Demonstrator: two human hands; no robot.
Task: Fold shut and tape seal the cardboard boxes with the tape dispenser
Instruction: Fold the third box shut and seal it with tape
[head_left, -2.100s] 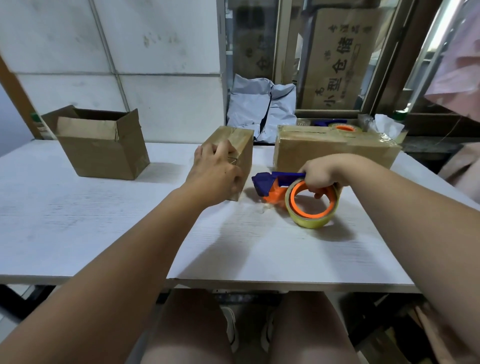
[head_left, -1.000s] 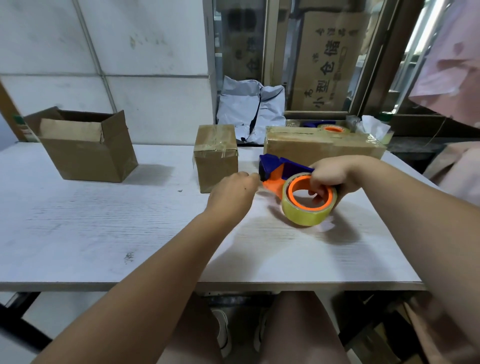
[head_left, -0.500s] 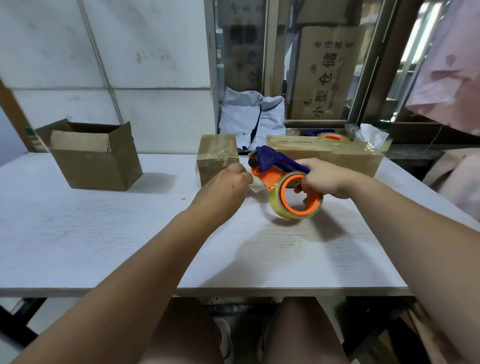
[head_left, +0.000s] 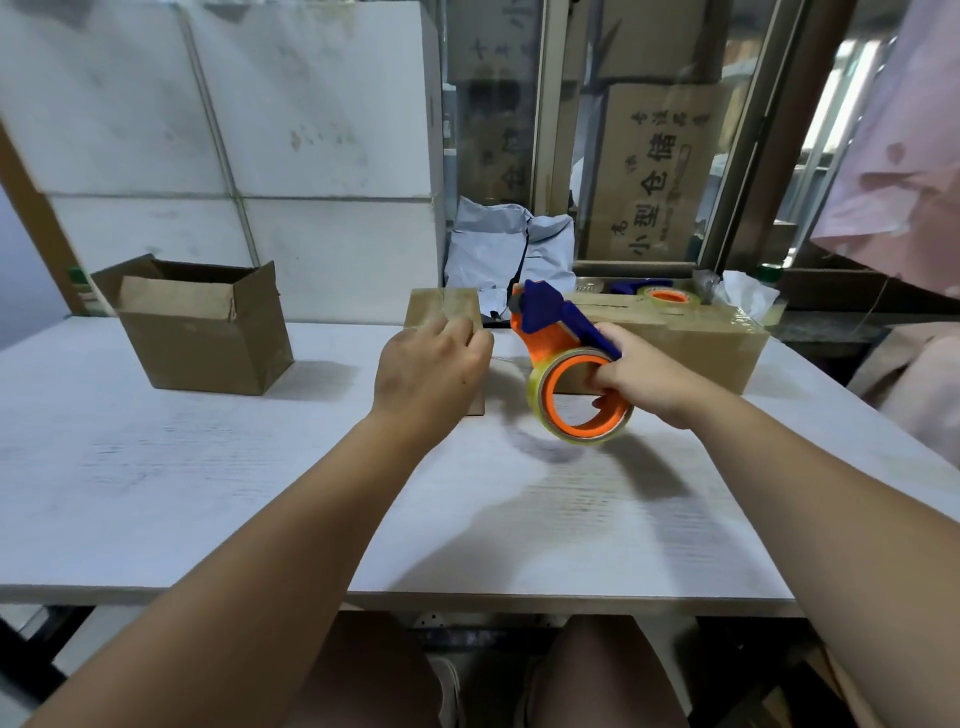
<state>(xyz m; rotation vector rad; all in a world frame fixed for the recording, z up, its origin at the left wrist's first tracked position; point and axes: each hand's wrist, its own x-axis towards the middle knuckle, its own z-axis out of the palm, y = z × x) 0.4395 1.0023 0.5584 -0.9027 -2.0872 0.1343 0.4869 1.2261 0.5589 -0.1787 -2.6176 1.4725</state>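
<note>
We judge that we are readying tape for a seam: our right hand (head_left: 649, 376) holds the tape dispenser (head_left: 550, 317) lifted clear of the table (head_left: 208, 493), its blue head tipped up and away from us, just beside the small box (head_left: 441, 306). The fingers of that hand (head_left: 605, 376) are curled tightly through the orange core of the roll. Our left hand (head_left: 428, 371) sits in front of the small box with fingers bent in toward the dispenser's mouth. They may be pinching the loose tape end, but we cannot tell. The small box and the long box (head_left: 691, 343) behind the dispenser look closed and taped on top. The open box (head_left: 208, 348), well apart at the left, has its flaps up, so next we likely need a free tape end and a box with its flaps folded down.
</note>
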